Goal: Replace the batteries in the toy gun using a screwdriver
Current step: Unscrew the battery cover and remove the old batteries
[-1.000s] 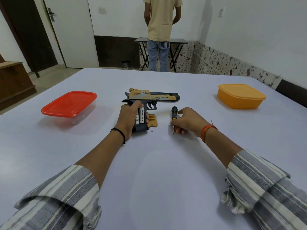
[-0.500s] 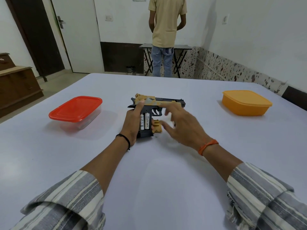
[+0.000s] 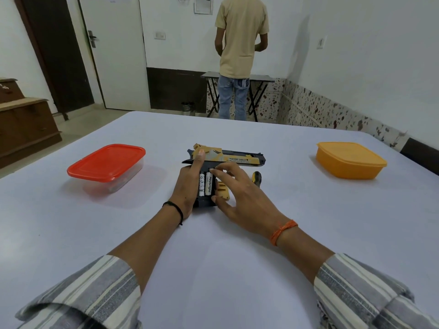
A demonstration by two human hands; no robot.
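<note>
A toy gun (image 3: 237, 157) in black and tan lies on its side at the centre of a pale worktop (image 3: 213, 269), its grip compartment uncovered to show two white batteries (image 3: 205, 184) side by side. The left hand (image 3: 188, 186) holds the gun's grip, forefinger stretched up along the rear of the slide. The right hand (image 3: 240, 198) reaches in with fingers spread and relaxed, forefinger tip at the top of the right battery, thumb near the butt of the grip. A tan battery cover (image 3: 223, 191) lies just beside the grip, under that hand. A screwdriver (image 3: 257, 178) rests beyond the knuckles. A red-lidded box (image 3: 107, 162) sits well to the left, an orange box (image 3: 349, 160) well to the right.
</note>
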